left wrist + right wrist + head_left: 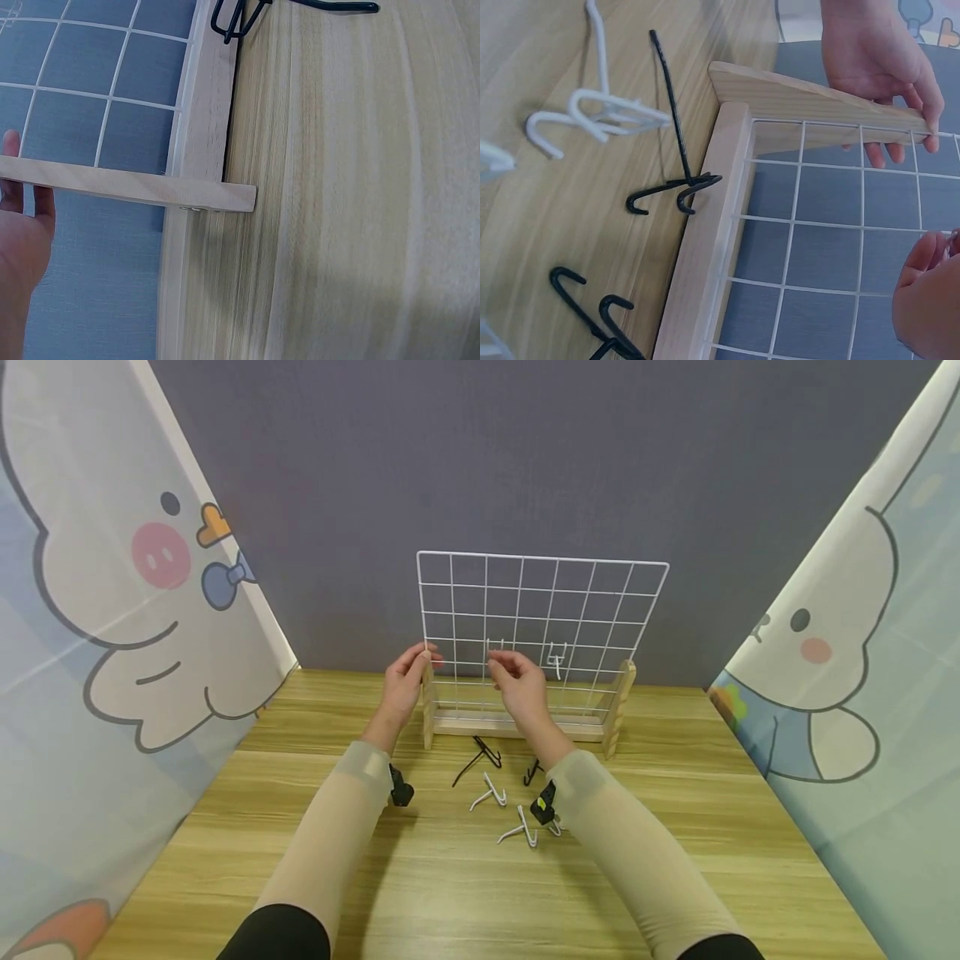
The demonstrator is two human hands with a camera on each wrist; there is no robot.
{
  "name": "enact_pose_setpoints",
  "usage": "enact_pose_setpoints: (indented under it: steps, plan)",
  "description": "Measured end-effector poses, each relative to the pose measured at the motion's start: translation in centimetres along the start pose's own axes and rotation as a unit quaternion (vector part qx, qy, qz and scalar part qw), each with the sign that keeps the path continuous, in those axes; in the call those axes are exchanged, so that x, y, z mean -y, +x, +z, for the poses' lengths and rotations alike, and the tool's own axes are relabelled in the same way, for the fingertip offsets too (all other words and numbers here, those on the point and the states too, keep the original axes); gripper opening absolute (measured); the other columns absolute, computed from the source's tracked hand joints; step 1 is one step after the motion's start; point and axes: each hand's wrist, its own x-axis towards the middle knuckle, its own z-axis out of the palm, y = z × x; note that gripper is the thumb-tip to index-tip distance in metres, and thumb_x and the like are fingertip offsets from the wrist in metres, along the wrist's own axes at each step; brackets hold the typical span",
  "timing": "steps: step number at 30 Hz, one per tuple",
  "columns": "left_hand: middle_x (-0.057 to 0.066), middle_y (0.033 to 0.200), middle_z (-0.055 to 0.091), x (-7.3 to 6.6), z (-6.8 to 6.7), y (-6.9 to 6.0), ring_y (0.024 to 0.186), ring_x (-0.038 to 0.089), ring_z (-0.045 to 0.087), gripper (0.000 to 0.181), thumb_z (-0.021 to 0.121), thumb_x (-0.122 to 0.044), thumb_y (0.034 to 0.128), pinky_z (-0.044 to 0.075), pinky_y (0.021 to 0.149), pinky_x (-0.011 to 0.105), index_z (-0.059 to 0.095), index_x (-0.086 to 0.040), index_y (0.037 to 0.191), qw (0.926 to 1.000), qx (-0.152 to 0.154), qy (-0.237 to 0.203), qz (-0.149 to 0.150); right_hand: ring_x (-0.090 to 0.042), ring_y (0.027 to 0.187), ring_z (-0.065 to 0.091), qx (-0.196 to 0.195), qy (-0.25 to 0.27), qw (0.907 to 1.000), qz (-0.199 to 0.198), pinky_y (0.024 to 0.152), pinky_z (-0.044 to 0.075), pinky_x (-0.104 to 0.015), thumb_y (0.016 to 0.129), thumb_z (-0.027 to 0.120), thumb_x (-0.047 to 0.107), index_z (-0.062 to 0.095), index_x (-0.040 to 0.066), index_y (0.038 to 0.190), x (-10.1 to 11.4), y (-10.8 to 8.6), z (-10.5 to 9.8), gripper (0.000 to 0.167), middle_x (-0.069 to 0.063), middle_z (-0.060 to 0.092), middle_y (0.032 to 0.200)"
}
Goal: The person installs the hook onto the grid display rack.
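Observation:
A white wire grid panel [540, 558] stands upright in a wooden stand [480, 725]. My left hand [405, 681] grips the stand's left upright [127, 184], thumb in front and fingers behind. At the middle of the grid, my right hand [521, 689] pinches a white hook, mostly hidden by the fingers; its prongs [488, 646] show above them at a crossbar. To the right of that hand, another white hook [556, 660] hangs on the grid. In the right wrist view the right hand [930, 300] is cut off by the frame edge.
Loose on the wooden table [420, 877] before the stand lie a black hook [487, 752], a second black hook [532, 771], and white hooks [491, 791], one partly covered by the right wrist. A dark grey wall [525, 460] rises behind; cartoon-printed curtains [90, 568] hang on both sides.

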Motion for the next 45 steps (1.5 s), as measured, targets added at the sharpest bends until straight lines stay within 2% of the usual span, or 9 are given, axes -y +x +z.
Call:
enact_pose_setpoints:
  steps: [4, 11, 19, 23, 27, 29, 36, 41, 45]
  plan:
    - [0.011, 0.114, 0.081, 0.0, 0.1, 0.0, 0.117, 0.035, 0.074, 0.020, 0.059, -0.019, 0.1147, 0.058, 0.093, 0.025, 0.077, -0.015, 0.121, 1.0000, -0.001, -0.001, 0.000, -0.014, 0.086, 0.064, 0.000, 0.003, 0.9999, -0.010, 0.073, 0.057, -0.018, 0.106, 0.073, 0.012, 0.078, 0.004, 0.127, -0.3, 0.0, -0.1, 0.022, -0.026, 0.074, 0.113]
    - [-0.010, 0.105, 0.081, -0.2, 0.2, -0.2, 0.113, 0.025, 0.075, 0.023, 0.059, -0.020, 0.1151, 0.058, 0.092, 0.024, 0.075, -0.006, 0.125, 1.0000, 0.004, -0.003, 0.003, -0.012, 0.080, 0.063, -0.004, -0.002, 0.9998, -0.018, 0.071, 0.058, -0.023, 0.106, 0.074, 0.015, 0.079, 0.006, 0.126, -0.4, -0.1, -0.1, 0.022, 0.002, 0.071, 0.090]
    - [-0.015, 0.103, 0.080, -0.2, 0.1, -0.2, 0.116, 0.027, 0.074, 0.021, 0.057, -0.020, 0.1156, 0.056, 0.092, 0.024, 0.077, -0.017, 0.122, 0.9999, 0.006, 0.008, -0.004, -0.016, 0.081, 0.065, -0.004, -0.006, 0.9996, -0.028, 0.074, 0.061, -0.034, 0.107, 0.074, 0.018, 0.079, 0.008, 0.127, -0.8, -0.4, -0.4, 0.023, 0.000, 0.071, 0.090]
    - [-0.004, 0.108, 0.081, -0.2, 0.1, -0.2, 0.115, 0.028, 0.075, 0.022, 0.058, -0.020, 0.1151, 0.057, 0.092, 0.024, 0.077, -0.014, 0.123, 1.0000, 0.004, 0.002, -0.003, -0.010, 0.081, 0.065, -0.007, -0.008, 0.9995, -0.029, 0.074, 0.062, -0.037, 0.108, 0.073, 0.020, 0.078, 0.008, 0.129, -0.9, -0.7, -0.5, 0.025, -0.009, 0.074, 0.098]
    - [0.013, 0.116, 0.080, -0.2, 0.2, -0.1, 0.117, 0.032, 0.075, 0.024, 0.059, -0.020, 0.1149, 0.058, 0.092, 0.025, 0.075, -0.006, 0.126, 1.0000, -0.001, 0.003, 0.002, -0.008, 0.080, 0.064, -0.010, -0.005, 0.9995, -0.029, 0.069, 0.057, -0.025, 0.109, 0.071, 0.020, 0.076, 0.005, 0.131, -1.1, -1.0, -0.8, 0.027, -0.026, 0.073, 0.112]
    - [0.015, 0.117, 0.080, -0.1, 0.1, -0.1, 0.120, 0.038, 0.074, 0.029, 0.058, -0.019, 0.1152, 0.058, 0.092, 0.025, 0.072, 0.002, 0.131, 1.0000, -0.002, 0.007, 0.002, -0.009, 0.081, 0.064, -0.011, -0.007, 0.9995, -0.030, 0.070, 0.059, -0.026, 0.109, 0.071, 0.021, 0.076, 0.006, 0.131, -1.2, -1.2, -1.0, 0.027, -0.028, 0.072, 0.115]
    - [0.028, 0.125, 0.075, 0.2, 0.1, 0.0, 0.115, 0.032, 0.076, 0.019, 0.059, -0.021, 0.1146, 0.059, 0.090, 0.027, 0.077, -0.016, 0.121, 1.0000, -0.006, 0.008, -0.001, -0.011, 0.082, 0.064, 0.000, -0.017, 0.9993, -0.034, 0.068, 0.056, -0.022, 0.109, 0.071, 0.020, 0.074, 0.003, 0.133, -1.1, -2.3, -2.1, 0.030, -0.010, 0.073, 0.105]
    - [0.013, 0.117, 0.080, 0.2, 0.1, 0.0, 0.116, 0.031, 0.076, 0.022, 0.060, -0.022, 0.1143, 0.058, 0.089, 0.028, 0.076, -0.010, 0.124, 1.0000, -0.003, 0.006, -0.001, -0.012, 0.084, 0.064, 0.022, -0.038, 0.9983, -0.039, 0.070, 0.055, -0.023, 0.109, 0.071, 0.022, 0.075, 0.005, 0.132, -0.9, -3.5, -3.3, 0.028, -0.015, 0.073, 0.108]
    - [0.001, 0.109, 0.081, 0.1, 0.1, 0.0, 0.113, 0.029, 0.076, 0.019, 0.060, -0.021, 0.1143, 0.058, 0.087, 0.026, 0.078, -0.017, 0.120, 1.0000, -0.007, -0.003, -0.003, -0.017, 0.084, 0.063, 0.034, -0.061, 0.9969, -0.037, 0.069, 0.052, -0.023, 0.109, 0.071, 0.025, 0.076, 0.009, 0.132, -0.8, -4.4, -4.5, 0.028, -0.014, 0.073, 0.105]
